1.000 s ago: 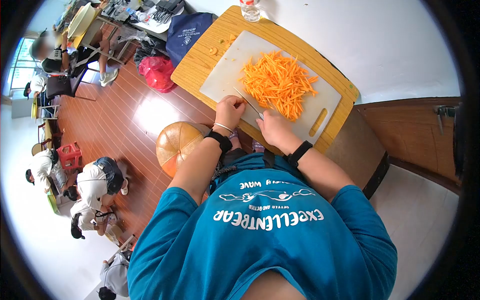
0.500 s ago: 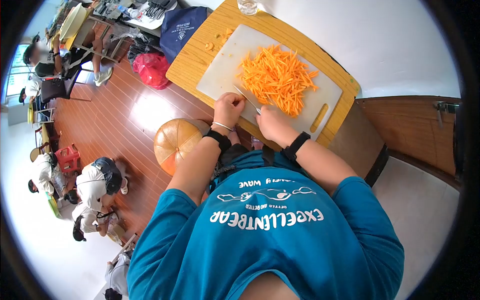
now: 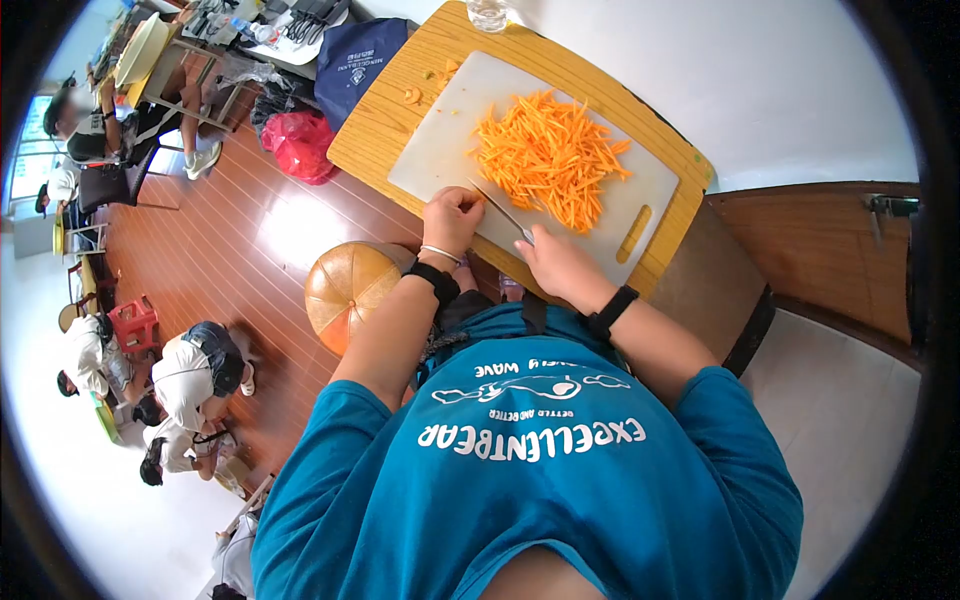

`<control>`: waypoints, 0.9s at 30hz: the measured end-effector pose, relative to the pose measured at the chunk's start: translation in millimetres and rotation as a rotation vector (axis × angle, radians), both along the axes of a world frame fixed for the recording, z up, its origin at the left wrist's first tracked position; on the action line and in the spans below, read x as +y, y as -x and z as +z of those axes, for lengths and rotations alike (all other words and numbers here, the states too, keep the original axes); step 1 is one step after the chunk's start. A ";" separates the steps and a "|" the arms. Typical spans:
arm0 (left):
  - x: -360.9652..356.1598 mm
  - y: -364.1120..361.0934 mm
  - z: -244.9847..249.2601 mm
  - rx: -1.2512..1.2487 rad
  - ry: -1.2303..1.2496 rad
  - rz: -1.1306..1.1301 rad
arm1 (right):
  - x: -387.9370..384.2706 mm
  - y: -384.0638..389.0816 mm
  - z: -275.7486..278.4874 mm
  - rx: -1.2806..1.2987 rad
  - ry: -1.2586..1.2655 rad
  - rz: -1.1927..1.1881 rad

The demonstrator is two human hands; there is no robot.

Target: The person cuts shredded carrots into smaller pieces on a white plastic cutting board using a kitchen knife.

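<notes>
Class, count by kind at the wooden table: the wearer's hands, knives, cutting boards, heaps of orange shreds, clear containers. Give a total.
Left hand, right hand: 2
Knives: 1
Cutting boards: 1
Heaps of orange shreds: 1
Clear containers: 1
Total: 6

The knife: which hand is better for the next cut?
Probably the right hand: it holds the knife, while the left hand is curled just beside it, over the board's edge.

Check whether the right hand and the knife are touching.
Touching. The head view shows the right hand closed around the knife's handle end, with the blade extending out from the grip over the white cutting board.
</notes>
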State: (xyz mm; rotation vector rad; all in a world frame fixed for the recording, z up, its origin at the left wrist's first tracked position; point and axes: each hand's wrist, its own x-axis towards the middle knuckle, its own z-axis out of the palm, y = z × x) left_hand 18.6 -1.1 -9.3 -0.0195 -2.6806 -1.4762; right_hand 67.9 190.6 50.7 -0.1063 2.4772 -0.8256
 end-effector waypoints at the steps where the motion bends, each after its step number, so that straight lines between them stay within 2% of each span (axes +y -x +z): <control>1: 0.7 0.2 -0.7 -0.002 0.006 0.004 | -1.8 2.3 -2.0 0.011 -0.008 -0.003; 6: 0.8 0.0 0.2 0.003 0.012 0.019 | -9.7 6.9 -17.2 0.042 -0.049 0.005; 17: -2.1 1.3 -1.6 0.059 -0.002 -0.035 | -15.5 8.8 -13.2 -0.032 -0.096 -0.013; 21: -3.7 2.3 -2.9 -0.003 0.013 -0.054 | -21.8 16.6 -5.7 -0.049 -0.089 -0.029; 27: -1.7 2.0 -6.0 0.032 0.008 -0.039 | -24.7 21.1 -18.4 0.061 -0.068 0.017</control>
